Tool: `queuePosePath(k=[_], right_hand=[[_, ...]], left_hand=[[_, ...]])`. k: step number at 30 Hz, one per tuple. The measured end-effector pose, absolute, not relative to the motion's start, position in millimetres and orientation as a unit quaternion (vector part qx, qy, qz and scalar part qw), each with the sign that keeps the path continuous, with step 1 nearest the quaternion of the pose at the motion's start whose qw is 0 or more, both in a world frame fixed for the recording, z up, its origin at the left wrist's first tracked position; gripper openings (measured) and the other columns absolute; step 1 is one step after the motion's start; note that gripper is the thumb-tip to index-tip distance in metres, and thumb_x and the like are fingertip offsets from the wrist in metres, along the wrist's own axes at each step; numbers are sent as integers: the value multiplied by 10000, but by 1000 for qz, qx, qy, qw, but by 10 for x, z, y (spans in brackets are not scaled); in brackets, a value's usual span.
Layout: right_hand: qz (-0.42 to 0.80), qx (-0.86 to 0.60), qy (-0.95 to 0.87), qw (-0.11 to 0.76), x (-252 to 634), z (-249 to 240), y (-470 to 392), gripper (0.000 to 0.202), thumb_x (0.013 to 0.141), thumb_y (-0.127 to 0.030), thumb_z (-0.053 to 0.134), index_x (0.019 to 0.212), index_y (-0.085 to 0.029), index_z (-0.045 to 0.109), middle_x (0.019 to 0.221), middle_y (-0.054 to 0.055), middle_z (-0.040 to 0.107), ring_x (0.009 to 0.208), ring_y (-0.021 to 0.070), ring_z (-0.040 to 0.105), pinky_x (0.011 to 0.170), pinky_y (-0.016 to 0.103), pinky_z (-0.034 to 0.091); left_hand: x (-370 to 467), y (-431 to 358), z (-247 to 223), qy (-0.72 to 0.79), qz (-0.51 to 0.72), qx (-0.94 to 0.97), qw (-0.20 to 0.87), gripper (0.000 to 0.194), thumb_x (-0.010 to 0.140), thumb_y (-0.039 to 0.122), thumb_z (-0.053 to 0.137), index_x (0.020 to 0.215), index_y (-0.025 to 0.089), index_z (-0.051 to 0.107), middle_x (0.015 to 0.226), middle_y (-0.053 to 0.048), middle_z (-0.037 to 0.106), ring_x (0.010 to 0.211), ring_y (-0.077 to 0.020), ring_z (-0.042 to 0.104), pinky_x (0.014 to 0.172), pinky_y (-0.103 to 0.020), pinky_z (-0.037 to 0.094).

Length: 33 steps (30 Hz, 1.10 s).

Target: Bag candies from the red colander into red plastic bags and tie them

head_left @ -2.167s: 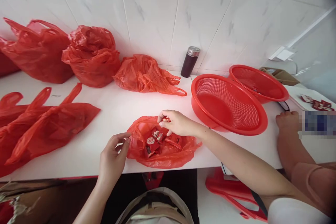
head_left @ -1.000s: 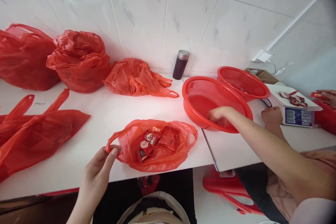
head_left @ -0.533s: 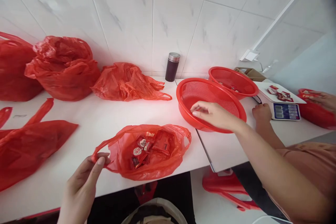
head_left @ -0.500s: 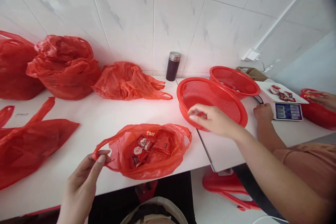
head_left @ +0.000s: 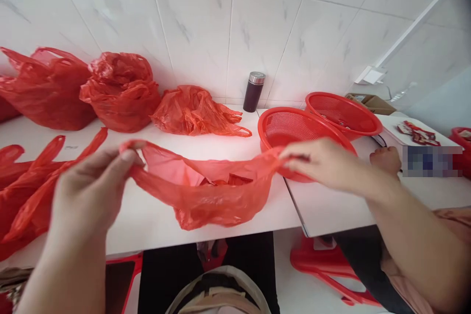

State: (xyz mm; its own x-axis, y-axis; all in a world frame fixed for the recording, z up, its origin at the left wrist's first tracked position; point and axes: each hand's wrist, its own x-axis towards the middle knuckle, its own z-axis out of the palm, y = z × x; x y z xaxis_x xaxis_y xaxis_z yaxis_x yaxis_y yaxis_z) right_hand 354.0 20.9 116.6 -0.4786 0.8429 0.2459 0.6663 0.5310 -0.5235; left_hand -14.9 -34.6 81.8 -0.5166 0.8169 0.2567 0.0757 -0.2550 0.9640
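A red plastic bag is stretched between my hands over the front of the white table, its mouth spread wide. My left hand is closed around one handle. On the other side my right hand pinches the opposite handle, in front of the near red basket. Red wrapped packets show just above the bag's front edge; most of the contents are hidden behind the plastic.
Several filled red bags line the tiled wall, with more at left. A dark thermos stands behind. Red perforated baskets stand right, beside a co-worker's fist and packets on a white scale platform.
My right hand has come from over the basket to the bag's right handle and taken hold. The bag is raised and pulled wide; its contents are now mostly hidden.
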Motion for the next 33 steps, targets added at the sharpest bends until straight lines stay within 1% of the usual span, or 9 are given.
queuePosePath(k=[4, 8, 13, 18, 21, 24, 26, 29, 33], right_hand=[[194, -442, -827, 289, 3364, 1651, 338, 141, 846, -292, 629, 924, -305, 746, 910, -3, 713, 904, 209, 661, 776, 334, 532], [150, -470, -814, 306, 3269, 2023, 372, 226, 858, -188, 556, 938, -271, 750, 907, -11, 722, 741, 156, 661, 722, 317, 524], [151, -455, -826, 298, 3204, 2232, 393, 210, 829, -164, 578, 912, -239, 755, 873, 8, 718, 777, 167, 664, 738, 318, 532], [182, -381, -836, 349, 2959, 2327, 446, 131, 808, -183, 604, 834, -209, 730, 867, 26, 702, 804, 169, 663, 716, 305, 538], [193, -342, -855, 339, 2748, 2355, 468, 163, 792, -137, 561, 802, -207, 707, 853, 14, 696, 772, 149, 645, 697, 294, 526], [209, -289, -871, 338, 2479, 2360, 441, 202, 788, -108, 508, 811, -200, 687, 855, 8, 685, 758, 138, 622, 705, 300, 512], [220, -252, -882, 331, 2286, 2338, 404, 217, 792, -102, 483, 810, -199, 676, 863, 2, 676, 773, 136, 612, 722, 305, 506], [244, -210, -882, 345, 2066, 2237, 369, 280, 820, -100, 445, 920, -229, 672, 975, -4, 668, 850, 137, 608, 784, 315, 509], [291, -223, -843, 394, 2004, 1928, 449, 400, 880, -209, 517, 1262, -329, 517, 1196, 18, 587, 1028, 161, 578, 845, 343, 512]], left_hand=[[-24, -90, 1466, 361, 773, 475, 216, 117, 790, 138, 713, 903, 135, 745, 884, -31, 720, 631, -81, 601, 616, -226, 538], [12, -34, 1759, 336, 765, 505, 216, 103, 808, 112, 697, 896, 99, 748, 843, -35, 718, 600, -73, 614, 617, -225, 540], [-75, -50, 1865, 357, 750, 518, 207, 87, 796, 107, 713, 876, 84, 737, 801, -30, 715, 709, -101, 657, 671, -227, 541], [-64, -55, 1949, 314, 693, 551, 343, 82, 865, 127, 621, 883, 147, 698, 978, -42, 699, 904, -136, 670, 815, -288, 551], [11, -20, 1989, 331, 585, 624, 398, 273, 881, 273, 629, 1150, 227, 635, 1012, -58, 693, 933, -199, 681, 790, -355, 570], [138, 60, 1990, 402, 424, 698, 414, 567, 797, 348, 722, 1321, 315, 509, 1006, -29, 687, 873, -198, 687, 713, -324, 575], [234, 116, 1960, 432, 326, 728, 421, 556, 741, 377, 757, 1253, 283, 563, 983, -28, 676, 797, -186, 676, 644, -295, 564], [325, 161, 1882, 446, 269, 736, 432, 317, 783, 475, 674, 948, 203, 670, 763, -18, 615, 614, -142, 587, 532, -267, 519], [259, 164, 1768, 468, 301, 666, 498, 340, 891, 513, 512, 818, 217, 662, 529, 61, 332, 448, -80, 327, 463, -237, 432]])
